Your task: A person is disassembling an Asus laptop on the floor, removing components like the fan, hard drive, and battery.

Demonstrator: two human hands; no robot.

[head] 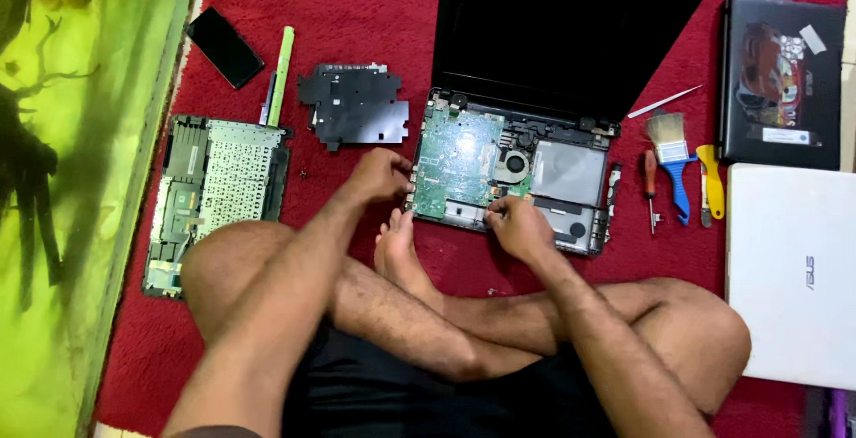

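An opened laptop (571, 148) lies on the red carpet with its top cover off, showing a green circuit board (459, 157) and a fan (514, 166). My left hand (382, 175) grips the left edge of the laptop base. Fingers curled, my right hand (517, 224) presses on the front edge of the base, near the board; I cannot see anything held in it. I sit cross-legged, one bare foot (399, 251) just in front of the laptop.
The removed keyboard cover (214, 193) lies face down at left, with a black plate (354, 103), a phone (225, 45) and a green stick (282, 63) nearby. Right of the laptop lie a screwdriver (651, 188), a brush (673, 157), a black laptop (783, 81) and a white laptop (792, 273).
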